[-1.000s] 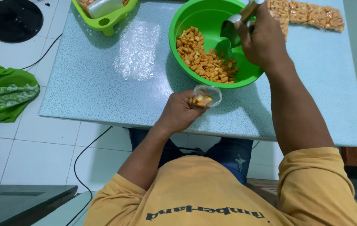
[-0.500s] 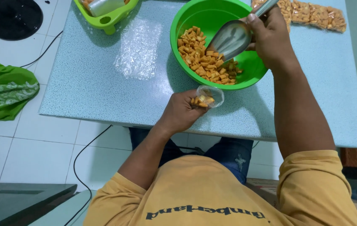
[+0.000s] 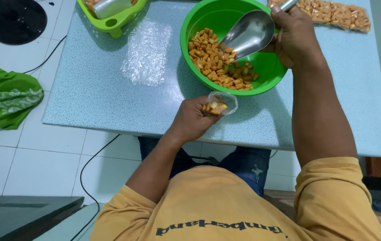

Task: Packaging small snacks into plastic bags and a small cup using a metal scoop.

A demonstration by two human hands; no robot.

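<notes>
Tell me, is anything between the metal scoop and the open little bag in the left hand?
Nothing visible. The scoop sits over the green bowl; only the bowl's near rim and bare tabletop lie before the small bag in the left hand.

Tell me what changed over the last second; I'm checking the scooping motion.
The right hand turned the metal scoop from upright at the bowl's far side to lying over the snack pieces, tip among them. The left hand kept holding the small clear bag beside the green bowl.

Lime-green basket (image 3: 115,20) at table's (image 3: 87,98) far edge, apparently holding a clear plastic roll; sealed snack packets (image 3: 340,15) far right; green cloth (image 3: 5,96) on tiled floor
</notes>
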